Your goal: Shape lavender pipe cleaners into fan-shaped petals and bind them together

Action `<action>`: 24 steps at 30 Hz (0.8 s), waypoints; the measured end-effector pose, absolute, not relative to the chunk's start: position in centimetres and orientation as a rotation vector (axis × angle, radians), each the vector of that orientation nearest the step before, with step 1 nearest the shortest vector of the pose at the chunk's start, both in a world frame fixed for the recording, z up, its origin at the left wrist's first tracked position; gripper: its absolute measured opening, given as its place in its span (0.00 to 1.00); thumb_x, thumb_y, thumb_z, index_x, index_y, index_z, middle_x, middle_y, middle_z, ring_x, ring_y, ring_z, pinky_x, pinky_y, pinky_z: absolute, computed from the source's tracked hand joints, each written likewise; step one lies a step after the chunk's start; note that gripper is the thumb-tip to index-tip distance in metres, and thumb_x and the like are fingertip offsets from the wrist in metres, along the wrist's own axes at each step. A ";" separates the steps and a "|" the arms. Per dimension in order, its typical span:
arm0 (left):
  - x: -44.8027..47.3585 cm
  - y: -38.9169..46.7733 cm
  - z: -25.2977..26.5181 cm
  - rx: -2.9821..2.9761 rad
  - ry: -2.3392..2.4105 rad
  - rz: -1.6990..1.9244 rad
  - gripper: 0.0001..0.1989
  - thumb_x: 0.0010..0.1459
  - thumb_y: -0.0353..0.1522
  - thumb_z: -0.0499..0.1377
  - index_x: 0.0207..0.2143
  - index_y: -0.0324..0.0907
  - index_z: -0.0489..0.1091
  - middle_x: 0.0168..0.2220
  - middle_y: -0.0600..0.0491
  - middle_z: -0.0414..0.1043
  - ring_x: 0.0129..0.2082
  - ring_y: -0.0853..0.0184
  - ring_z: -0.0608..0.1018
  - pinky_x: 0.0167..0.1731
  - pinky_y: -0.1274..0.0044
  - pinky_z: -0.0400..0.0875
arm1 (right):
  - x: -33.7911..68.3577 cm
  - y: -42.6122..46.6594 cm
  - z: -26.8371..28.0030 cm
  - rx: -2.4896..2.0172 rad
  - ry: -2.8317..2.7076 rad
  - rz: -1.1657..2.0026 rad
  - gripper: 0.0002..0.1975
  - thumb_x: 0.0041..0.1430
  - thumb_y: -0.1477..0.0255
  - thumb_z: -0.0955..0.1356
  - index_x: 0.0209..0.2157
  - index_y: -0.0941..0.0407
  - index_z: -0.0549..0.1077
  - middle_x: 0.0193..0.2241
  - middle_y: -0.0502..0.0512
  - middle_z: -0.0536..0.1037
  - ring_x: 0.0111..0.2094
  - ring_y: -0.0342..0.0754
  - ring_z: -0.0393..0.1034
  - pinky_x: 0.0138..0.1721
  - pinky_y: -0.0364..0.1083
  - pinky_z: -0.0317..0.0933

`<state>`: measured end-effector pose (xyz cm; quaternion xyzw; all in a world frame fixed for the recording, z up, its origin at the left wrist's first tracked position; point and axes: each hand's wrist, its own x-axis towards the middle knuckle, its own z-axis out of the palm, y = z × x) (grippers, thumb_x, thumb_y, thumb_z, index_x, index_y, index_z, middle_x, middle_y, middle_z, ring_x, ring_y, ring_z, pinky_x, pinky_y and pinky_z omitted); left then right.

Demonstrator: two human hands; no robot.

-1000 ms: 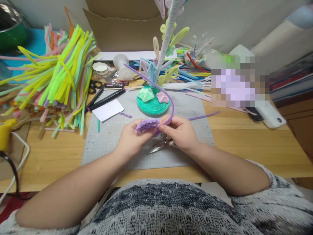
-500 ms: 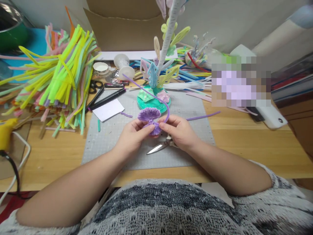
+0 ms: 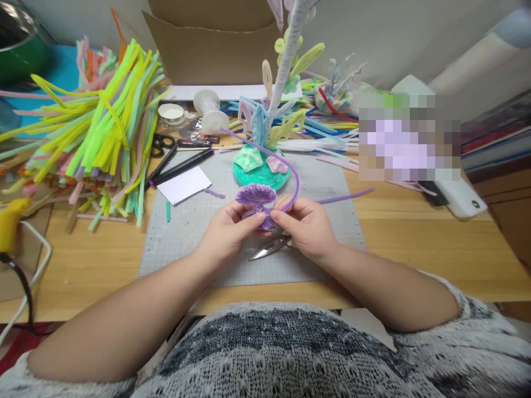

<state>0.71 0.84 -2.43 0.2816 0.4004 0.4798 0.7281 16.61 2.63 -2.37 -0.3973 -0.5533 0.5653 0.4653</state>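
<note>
Pretty clearly a craft corner, though whether it's been set up in a home or a small workshop can't be told. The wooden desk [image 3: 415,243] is partly covered by a gray cutting mat [image 3: 207,271], a fat bundle of fuzzy wires [image 3: 112,116] is piled at the left, and scissors [image 3: 269,248], markers [image 3: 182,167] and a spool [image 3: 215,122] are scattered around.
</note>
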 end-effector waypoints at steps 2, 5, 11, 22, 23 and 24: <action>0.6 0.9 -2.5 0.631 0.853 1.073 0.11 0.45 0.32 0.70 0.32 0.40 0.74 0.31 0.55 0.75 0.29 0.71 0.77 0.29 0.78 0.77 | 16.8 2.8 -2.2 -1.011 -1.376 1.401 0.14 0.50 0.58 0.74 0.27 0.55 0.74 0.25 0.49 0.76 0.28 0.42 0.70 0.32 0.44 0.67; 0.4 1.1 -2.7 0.662 0.857 1.090 0.11 0.45 0.33 0.70 0.32 0.41 0.73 0.30 0.55 0.75 0.29 0.71 0.77 0.26 0.79 0.77 | 17.2 3.2 -2.1 -1.037 -1.291 1.483 0.16 0.52 0.56 0.72 0.30 0.55 0.75 0.24 0.49 0.76 0.25 0.41 0.70 0.27 0.42 0.65; 0.2 1.3 -2.9 0.751 0.903 1.092 0.15 0.44 0.33 0.70 0.34 0.40 0.71 0.32 0.54 0.76 0.28 0.71 0.76 0.23 0.81 0.74 | 17.3 3.7 -2.2 -0.988 -0.965 1.926 0.18 0.47 0.58 0.76 0.26 0.57 0.71 0.18 0.44 0.72 0.17 0.35 0.63 0.17 0.36 0.54; 0.4 0.9 -2.2 0.747 0.829 1.009 0.11 0.47 0.31 0.69 0.30 0.39 0.70 0.27 0.56 0.75 0.25 0.74 0.75 0.22 0.83 0.68 | 17.1 3.5 -2.9 -0.906 -0.981 2.159 0.19 0.46 0.57 0.75 0.29 0.58 0.72 0.20 0.47 0.72 0.19 0.37 0.62 0.18 0.37 0.50; 0.4 0.9 -2.2 0.743 0.835 1.005 0.11 0.47 0.31 0.69 0.30 0.39 0.70 0.27 0.55 0.75 0.24 0.74 0.75 0.22 0.83 0.68 | 17.0 3.5 -2.9 -0.915 -0.999 2.160 0.19 0.47 0.56 0.75 0.29 0.58 0.72 0.20 0.48 0.72 0.19 0.38 0.63 0.18 0.38 0.50; 0.3 0.9 -2.2 0.736 0.841 1.006 0.11 0.47 0.31 0.69 0.30 0.39 0.70 0.27 0.55 0.75 0.24 0.74 0.75 0.23 0.82 0.68 | 17.0 3.5 -2.9 -0.930 -1.012 2.147 0.19 0.47 0.56 0.75 0.30 0.57 0.72 0.21 0.48 0.73 0.20 0.38 0.63 0.18 0.38 0.50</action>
